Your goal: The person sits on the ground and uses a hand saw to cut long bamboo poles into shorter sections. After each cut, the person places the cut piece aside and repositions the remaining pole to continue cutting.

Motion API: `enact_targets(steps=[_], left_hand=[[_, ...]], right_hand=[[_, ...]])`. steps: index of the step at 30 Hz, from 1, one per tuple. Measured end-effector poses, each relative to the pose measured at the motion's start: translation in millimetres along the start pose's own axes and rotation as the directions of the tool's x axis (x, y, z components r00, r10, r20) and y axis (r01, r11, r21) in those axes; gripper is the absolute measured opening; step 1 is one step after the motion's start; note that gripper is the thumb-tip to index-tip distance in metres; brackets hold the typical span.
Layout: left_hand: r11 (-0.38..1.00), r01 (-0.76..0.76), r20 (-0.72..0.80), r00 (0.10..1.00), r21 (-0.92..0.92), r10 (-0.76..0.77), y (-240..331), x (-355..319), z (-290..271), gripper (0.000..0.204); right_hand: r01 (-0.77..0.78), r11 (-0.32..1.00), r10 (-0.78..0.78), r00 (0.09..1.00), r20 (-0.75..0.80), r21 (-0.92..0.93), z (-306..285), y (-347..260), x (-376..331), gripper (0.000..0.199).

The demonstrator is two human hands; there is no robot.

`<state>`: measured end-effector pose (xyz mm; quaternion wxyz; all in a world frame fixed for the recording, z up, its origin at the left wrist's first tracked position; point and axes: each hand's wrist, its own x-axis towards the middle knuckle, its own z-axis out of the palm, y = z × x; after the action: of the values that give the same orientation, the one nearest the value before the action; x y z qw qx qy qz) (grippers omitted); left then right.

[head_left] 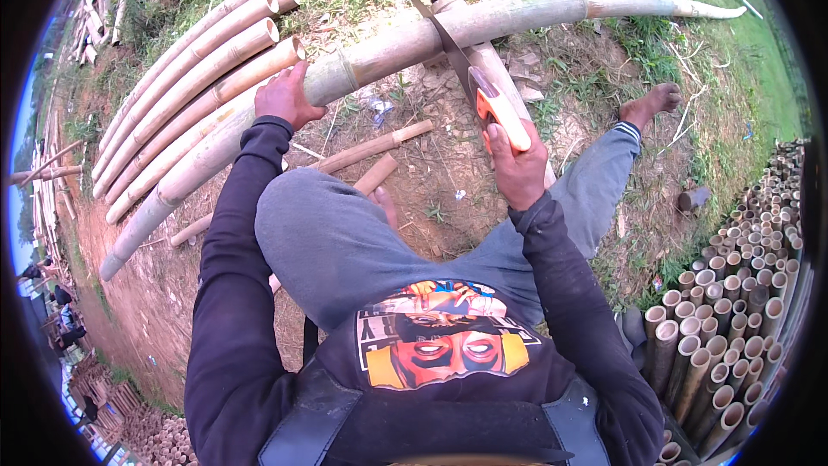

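A long, thick bamboo pole [384,60] runs across in front of me from the lower left to the far right, where it tapers. My left hand [286,97] grips it left of the middle, fingers over its top and thumb spread along the near side. In my right hand [519,168] is a handsaw [498,110] with an orange and white handle. Its dark blade slants across the pole, tip pointing away from me; how deep it sits in the bamboo I cannot tell. Beneath the pole near the blade lies a bamboo support [500,73].
Several cut bamboo poles [203,69] lie side by side beyond my left hand. Short bamboo pieces [371,147] rest on the dirt by my bent leg. My bare foot [651,105] extends right. Upright bamboo tubes [720,319] crowd the lower right.
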<state>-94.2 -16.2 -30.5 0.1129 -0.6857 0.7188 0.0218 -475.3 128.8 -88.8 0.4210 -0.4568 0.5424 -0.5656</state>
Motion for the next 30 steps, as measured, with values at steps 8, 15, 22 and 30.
enact_targets(steps=[8,15,22,30], left_hand=[[1.000,-0.012,-0.018,1.000,0.020,0.012,-4,4,12,0.102],[1.000,-0.008,-0.003,1.000,-0.002,0.008,-2,0,3,0.101],[1.000,-0.013,0.004,1.000,0.004,0.013,-2,3,10,0.103],[1.000,-0.008,-0.015,1.000,0.009,0.009,-3,1,0,0.098]], right_hand=[[0.208,0.978,-0.209,0.977,-0.049,-0.029,-7,-17,-21,0.022],[0.093,0.992,-0.089,0.995,0.048,-0.087,53,-8,117,0.029],[0.062,0.978,-0.070,0.997,-0.032,-0.199,-61,-19,-115,0.019],[0.080,0.997,-0.080,0.994,0.076,0.004,70,-12,144,0.029]])
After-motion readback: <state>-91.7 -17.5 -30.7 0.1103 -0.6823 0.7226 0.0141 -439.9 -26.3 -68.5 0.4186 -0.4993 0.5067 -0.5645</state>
